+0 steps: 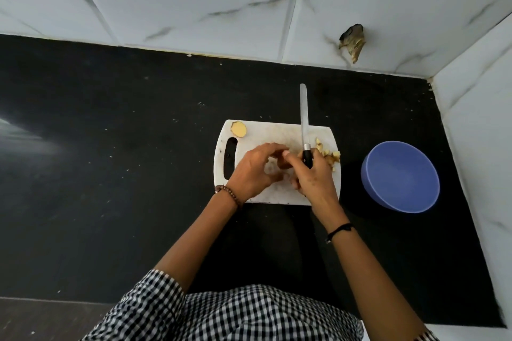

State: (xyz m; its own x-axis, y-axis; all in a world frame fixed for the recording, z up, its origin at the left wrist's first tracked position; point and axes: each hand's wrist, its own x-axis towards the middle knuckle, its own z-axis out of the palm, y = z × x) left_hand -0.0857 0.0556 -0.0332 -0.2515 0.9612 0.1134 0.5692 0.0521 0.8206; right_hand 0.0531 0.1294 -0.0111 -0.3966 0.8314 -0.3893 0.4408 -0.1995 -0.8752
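A white cutting board (266, 130) with a handle slot lies on a black counter. My right hand (313, 174) grips the black handle of a knife (304, 116), whose long blade points away toward the wall. My left hand (255, 169) curls over the middle of the board with its fingertips meeting my right hand's fingers. A small pale piece (284, 165) shows between the two hands; which hand holds it is unclear. A round ginger slice (238, 129) sits at the board's far left corner. Chopped ginger bits (331, 156) lie at the board's right edge.
A blue bowl (400, 176) stands on the counter right of the board. White marble-look tiled walls close off the back and the right side. A dark broken patch (353, 41) marks the back wall. The black counter (110, 160) stretches wide to the left.
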